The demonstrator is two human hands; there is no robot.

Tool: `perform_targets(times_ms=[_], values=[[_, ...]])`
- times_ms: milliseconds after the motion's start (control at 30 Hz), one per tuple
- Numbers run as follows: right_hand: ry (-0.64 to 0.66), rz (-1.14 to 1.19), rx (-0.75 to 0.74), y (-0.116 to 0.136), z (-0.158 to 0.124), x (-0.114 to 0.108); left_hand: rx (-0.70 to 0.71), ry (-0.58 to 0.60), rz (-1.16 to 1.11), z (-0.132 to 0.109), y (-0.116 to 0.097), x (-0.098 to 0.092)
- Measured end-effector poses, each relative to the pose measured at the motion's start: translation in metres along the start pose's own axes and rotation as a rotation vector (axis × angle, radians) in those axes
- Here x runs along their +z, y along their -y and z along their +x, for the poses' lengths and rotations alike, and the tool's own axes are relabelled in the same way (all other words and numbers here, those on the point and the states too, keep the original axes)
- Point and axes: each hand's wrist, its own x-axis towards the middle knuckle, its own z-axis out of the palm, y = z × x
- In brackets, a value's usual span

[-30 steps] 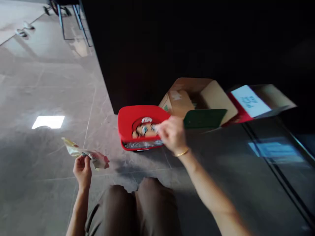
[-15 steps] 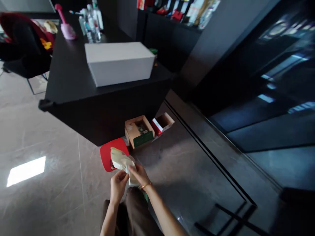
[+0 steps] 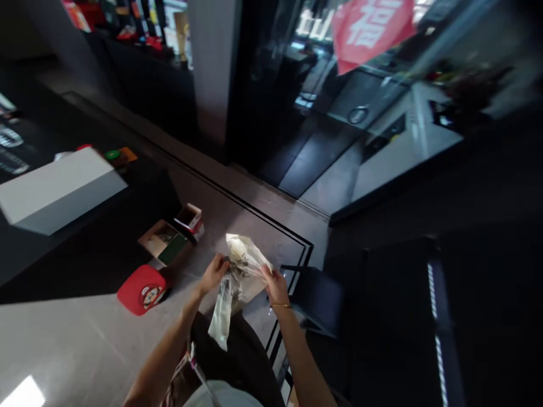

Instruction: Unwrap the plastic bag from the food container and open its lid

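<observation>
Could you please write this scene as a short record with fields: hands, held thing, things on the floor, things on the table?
left hand: grips the plastic bag at its left side
right hand: grips the same bag at its right side
floor: red bin lid, open cardboard box, small red box
black table: white box

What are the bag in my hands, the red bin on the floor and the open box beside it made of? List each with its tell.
Bag: thin plastic film, probably; translucent, crinkled, hangs limp, held by both the left hand and right hand.
Red bin: looks like moulded plastic; smooth, even red, printed cartoon face.
Open box: cardboard, matte tan flaps, with a green flap.
</observation>
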Motion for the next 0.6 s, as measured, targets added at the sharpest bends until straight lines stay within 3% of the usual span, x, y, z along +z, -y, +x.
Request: perform_targets(times_ms=[67, 167, 300, 400, 600], values=[[-0.116, 0.092, 0.013, 0.013, -0.002, -0.043, -0.051, 0.159, -0.042, 0.013, -0.005, 0.05], [-0.267, 0.173, -0.003, 0.033, -0.003, -0.101, -0.265, 0.379, -0.249, 0.025, -0.009, 0.128], [-0.446, 0.211, -0.042, 0.062, 0.024, -0.165, -0.486, 0.543, -0.277, 0.053, -0.022, 0.211], [-0.481, 0.231, -0.059, 0.087, 0.068, -0.207, -0.562, 0.655, -0.174, 0.09, -0.036, 0.261], [-0.329, 0.272, -0.085, 0.169, 0.196, -0.294, -0.632, 0.887, 0.025, 0.202, -0.068, 0.36]])
